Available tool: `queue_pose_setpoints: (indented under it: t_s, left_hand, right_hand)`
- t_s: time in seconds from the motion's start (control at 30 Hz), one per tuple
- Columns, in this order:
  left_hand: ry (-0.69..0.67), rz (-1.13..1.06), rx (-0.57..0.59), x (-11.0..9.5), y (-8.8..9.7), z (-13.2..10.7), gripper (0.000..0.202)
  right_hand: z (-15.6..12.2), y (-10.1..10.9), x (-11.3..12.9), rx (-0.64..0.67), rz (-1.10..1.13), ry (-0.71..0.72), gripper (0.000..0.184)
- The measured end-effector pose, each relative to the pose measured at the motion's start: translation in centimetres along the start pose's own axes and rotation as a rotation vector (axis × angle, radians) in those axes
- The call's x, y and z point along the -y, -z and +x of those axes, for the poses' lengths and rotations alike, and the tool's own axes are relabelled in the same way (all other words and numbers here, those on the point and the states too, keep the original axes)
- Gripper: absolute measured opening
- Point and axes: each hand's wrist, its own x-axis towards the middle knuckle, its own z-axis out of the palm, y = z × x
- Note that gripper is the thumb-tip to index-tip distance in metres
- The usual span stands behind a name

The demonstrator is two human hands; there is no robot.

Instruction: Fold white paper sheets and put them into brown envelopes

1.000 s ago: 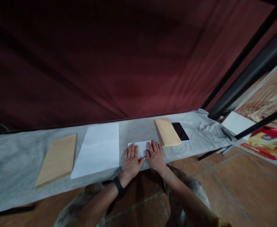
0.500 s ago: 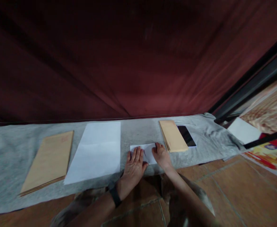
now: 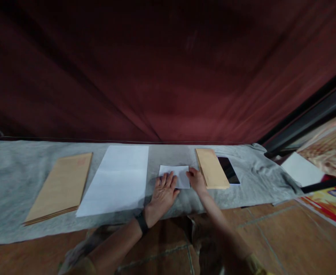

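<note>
A small folded sheet of white paper [image 3: 182, 178] lies on the grey cloth in front of me. My left hand [image 3: 162, 194] rests flat over its lower left part, fingers spread and palm down, a dark watch on that wrist. At the paper's right edge, my right hand [image 3: 197, 180] has its fingers curled and seems to pinch the edge; the fingertips are partly hidden. Just right of that hand is a stack of small brown envelopes [image 3: 213, 168]. Larger white sheets [image 3: 119, 179] lie left of my left hand.
A stack of bigger brown envelopes [image 3: 60, 187] sits at the far left of the cloth [image 3: 1, 183]. A phone [image 3: 228, 170] lies beside the small envelopes. Dark red fabric [image 3: 162, 95] hangs behind, and a dark metal bar [image 3: 308, 114] slants at the right. Below is a tiled floor [image 3: 271, 233].
Both hands and the folded paper have shifted slightly away from me on the cloth. The left hand sits lower on the paper, showing more of its upper part. The view has tilted a little.
</note>
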Motion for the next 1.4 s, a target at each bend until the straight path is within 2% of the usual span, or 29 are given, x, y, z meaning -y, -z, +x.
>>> queue_pose_setpoints:
  t_s: [0.17, 0.4, 0.63, 0.83, 1.0, 1.07, 1.17, 1.23, 1.3, 1.4]
  left_hand:
    - [0.003, -0.024, -0.024, -1.0, -0.2, -0.2, 0.051]
    - [0.061, -0.033, 0.009, 0.3, 0.3, 0.2, 0.051]
    - [-0.083, 0.022, 0.011, -0.3, 0.1, -0.3, 0.048]
    - [-0.127, 0.004, -0.008, -0.7, -0.8, -0.7, 0.052]
    - [-0.152, 0.019, -0.02, -0.5, -0.9, -0.9, 0.061]
    - [-0.148, 0.023, -0.01, -0.6, -0.7, -0.9, 0.062]
    - [-0.162, 0.016, 0.013, -0.8, -0.3, -0.9, 0.064]
    - [-0.181, 0.012, 0.031, -0.9, -0.1, -1.0, 0.062]
    - [-0.204, 0.015, 0.044, -1.0, 0.1, -1.1, 0.056]
    - [-0.22, 0.022, 0.046, -1.1, 0.1, -1.2, 0.053]
  right_hand:
    - [0.4, 0.1, 0.0, 0.016, -0.064, 0.034, 0.022]
    - [0.8, 0.8, 0.6, 0.094, -0.122, 0.056, 0.019]
    - [-0.1, 0.6, 1.1, 0.079, -0.187, 0.013, 0.022]
    - [-1.0, 0.6, 1.9, 0.058, -0.29, -0.016, 0.024]
    - [-2.0, 0.9, 2.6, 0.006, -0.424, -0.006, 0.027]
    - [-2.5, 0.9, 2.9, -0.048, -0.466, 0.033, 0.032]
    - [-3.2, 0.5, 3.2, -0.073, -0.381, 0.222, 0.041]
    - [-3.8, -0.4, 3.3, -0.005, -0.243, 0.348, 0.046]
    - [-4.3, -1.5, 3.1, 0.089, -0.164, 0.413, 0.052]
    - [-4.8, -2.7, 2.6, 0.179, -0.208, 0.462, 0.058]
